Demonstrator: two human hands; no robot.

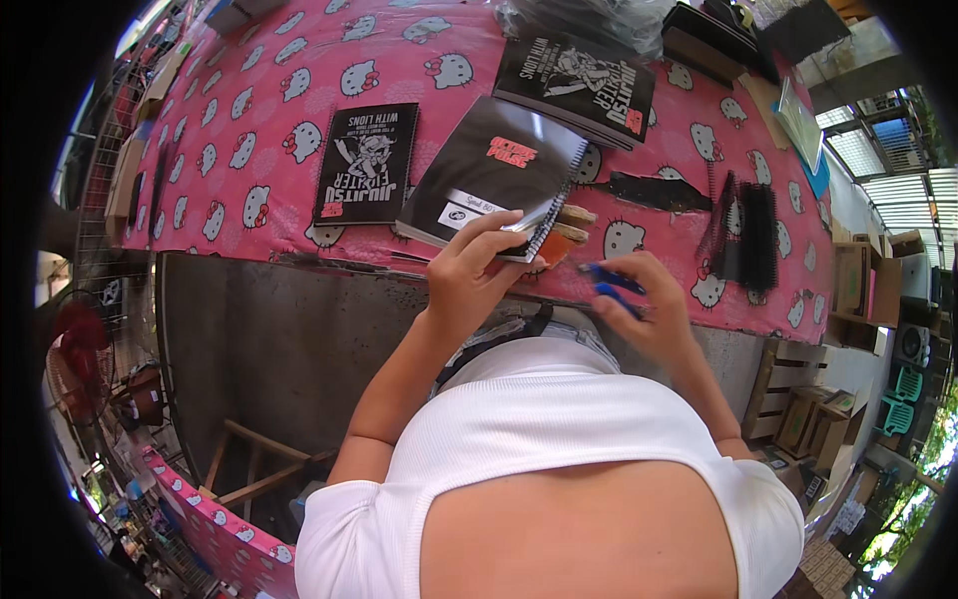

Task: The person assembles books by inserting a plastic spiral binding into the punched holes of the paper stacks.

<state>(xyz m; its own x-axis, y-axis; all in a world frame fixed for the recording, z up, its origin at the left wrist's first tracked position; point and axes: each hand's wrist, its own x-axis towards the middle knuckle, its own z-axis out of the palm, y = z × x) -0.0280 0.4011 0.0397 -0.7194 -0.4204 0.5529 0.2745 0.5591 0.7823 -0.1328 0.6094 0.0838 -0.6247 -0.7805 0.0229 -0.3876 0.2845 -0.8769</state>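
A black-covered spiral notebook (481, 150) lies tilted near the front edge of the table, its black coil binding along the right side. My left hand (467, 272) grips its near corner beside the coil's lower end, fingers on the cover. Just right of that end, my right hand (654, 304) is closed around blue-handled pliers (619, 279). Their jaws are blurred and seem apart from the coil. Something orange and tan (567, 235), of a kind I cannot make out, shows beside the binding. To the left lies a smaller black notebook (365, 165).
A stack of black notebooks (574, 85) sits behind the held one. Several loose black binding coils (756, 235) lie at the right. A dark torn patch (659, 191) marks the pink table cover (279, 110). Clear plastic (589, 18) lies at the back; cardboard boxes (863, 280) stand right.
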